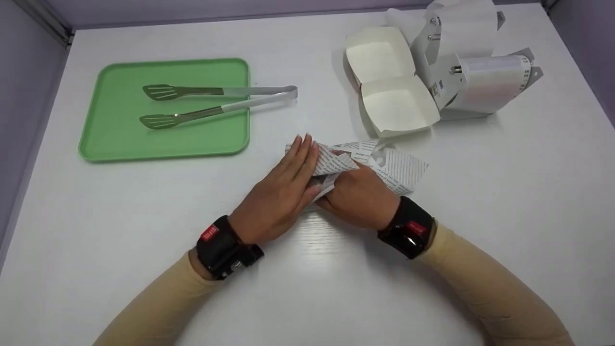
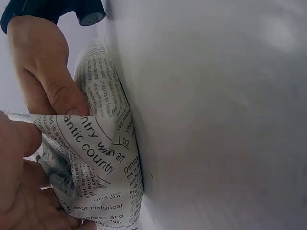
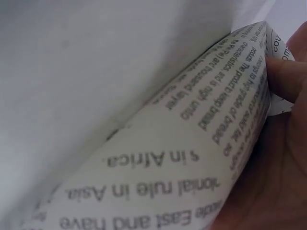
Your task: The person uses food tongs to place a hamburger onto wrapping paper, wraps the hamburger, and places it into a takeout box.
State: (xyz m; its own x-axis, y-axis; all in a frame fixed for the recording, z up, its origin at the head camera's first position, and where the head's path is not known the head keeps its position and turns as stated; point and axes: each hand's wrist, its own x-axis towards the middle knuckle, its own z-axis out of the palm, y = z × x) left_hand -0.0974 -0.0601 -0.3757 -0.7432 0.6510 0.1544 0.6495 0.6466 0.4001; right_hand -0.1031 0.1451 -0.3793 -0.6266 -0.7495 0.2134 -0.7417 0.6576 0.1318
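Observation:
A sheet of newsprint-patterned wrapping paper [image 1: 401,168], folded and bulging, lies on the white table between both hands. My left hand [image 1: 281,197] presses its left end with long, straight fingers, the thumb near the folded flap. In the left wrist view, a creased paper corner [image 2: 96,158] stands up between the two hands. My right hand [image 1: 362,197] grips the paper from the near side, its fingers curled and partly hidden under the flap. The right wrist view shows the paper's printed side [image 3: 192,129] close up, with the right thumb [image 3: 288,79] against it. Whatever the paper wraps is hidden.
A green tray [image 1: 192,146] is at the far left, with metal tongs [image 1: 259,96] lying across its right edge. At the back right an opened white food box [image 1: 399,103] stands beside a metal dispenser with a paper or label roll [image 1: 495,79].

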